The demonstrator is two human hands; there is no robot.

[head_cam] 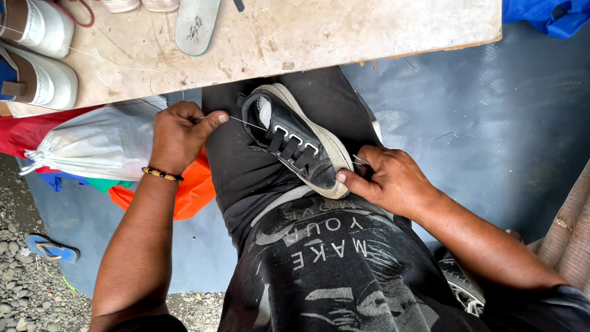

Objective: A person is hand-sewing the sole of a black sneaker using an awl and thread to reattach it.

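Black shoe [299,144] (lap) between both hands

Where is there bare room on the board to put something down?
The wooden board is bare across its middle and right, from the grey insole to its right edge. Its left end is crowded by white shoes. Below it, the black shoe, left hand and right hand fill the lap.

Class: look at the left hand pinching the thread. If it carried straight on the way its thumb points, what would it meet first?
Probably the black shoe on the lap: the left hand points right along the taut thread toward its heel opening, though depth is unclear.
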